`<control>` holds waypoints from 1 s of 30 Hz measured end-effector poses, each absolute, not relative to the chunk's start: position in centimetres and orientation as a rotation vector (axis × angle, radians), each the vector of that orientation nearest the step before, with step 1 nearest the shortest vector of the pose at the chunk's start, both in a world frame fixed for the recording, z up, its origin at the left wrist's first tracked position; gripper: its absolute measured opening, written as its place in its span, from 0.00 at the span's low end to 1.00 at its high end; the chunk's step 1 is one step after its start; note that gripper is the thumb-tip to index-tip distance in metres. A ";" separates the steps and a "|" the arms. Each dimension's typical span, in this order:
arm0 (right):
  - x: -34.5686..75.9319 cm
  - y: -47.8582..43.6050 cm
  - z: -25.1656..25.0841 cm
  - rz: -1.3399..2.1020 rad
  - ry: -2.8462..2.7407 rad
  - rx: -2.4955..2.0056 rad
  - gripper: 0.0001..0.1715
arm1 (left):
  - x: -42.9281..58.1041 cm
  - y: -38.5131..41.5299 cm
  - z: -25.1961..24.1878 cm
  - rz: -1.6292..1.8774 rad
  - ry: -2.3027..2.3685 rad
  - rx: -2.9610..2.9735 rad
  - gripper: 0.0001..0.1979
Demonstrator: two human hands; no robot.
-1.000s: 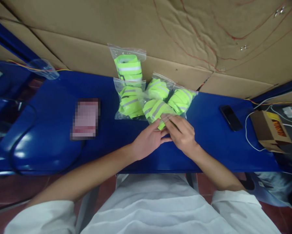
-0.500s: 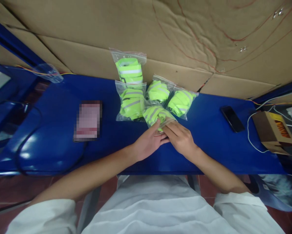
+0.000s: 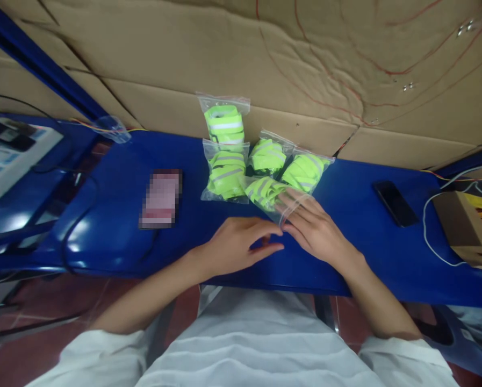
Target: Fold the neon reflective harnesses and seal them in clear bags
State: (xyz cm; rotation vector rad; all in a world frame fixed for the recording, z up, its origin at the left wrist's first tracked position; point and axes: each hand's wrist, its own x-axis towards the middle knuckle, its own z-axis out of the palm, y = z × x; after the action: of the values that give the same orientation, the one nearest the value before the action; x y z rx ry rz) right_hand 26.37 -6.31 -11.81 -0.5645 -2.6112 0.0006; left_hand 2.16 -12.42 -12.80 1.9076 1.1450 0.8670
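Note:
A clear zip bag (image 3: pixel 260 201) with a neon-yellow reflective vest (image 3: pixel 265 189) folded inside lies in front of me, its mouth toward me. The stretched fingers of my right hand (image 3: pixel 315 228) are in the bag's mouth, under the clear plastic, and the thumb lies near its edge. My left hand (image 3: pixel 238 244) is just left of the mouth, thumb and fingers apart with a gap between them. Whether its fingertips touch the plastic edge I cannot tell. Several other bagged vests (image 3: pixel 227 174) lie close behind and beside this one.
On the blue table (image 3: pixel 192 252), a phone-like object (image 3: pixel 160 199) with a blurred screen lies left and a black phone (image 3: pixel 394 203) right. An open cardboard box (image 3: pixel 466 228) and white cable stand far right. A clear plastic cup (image 3: pixel 114 129) lies back left, before the cardboard wall (image 3: pixel 164 54).
My left hand has come off the bag and moved left and toward me. My right hand's fingers now lie stretched in the bag's mouth. The view has shifted slightly left.

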 end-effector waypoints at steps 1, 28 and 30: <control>26.2 -6.4 -11.9 0.000 -2.596 -0.532 0.17 | 1.9 -12.2 -12.7 1.006 1.212 2.016 0.13; 26.3 -4.9 -13.8 1.711 -1.336 -1.058 0.19 | -1.6 -7.9 -14.5 1.109 0.879 1.027 0.12; 26.3 -4.6 -14.1 1.638 -1.372 -1.125 0.17 | -1.6 -7.7 -14.5 1.080 0.875 0.994 0.14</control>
State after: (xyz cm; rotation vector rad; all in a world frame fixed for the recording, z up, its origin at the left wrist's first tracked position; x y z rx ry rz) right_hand 26.34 -4.63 -14.08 -1.1253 -1.3718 1.6379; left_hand -1.62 -7.71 -14.51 0.9938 0.8754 1.0796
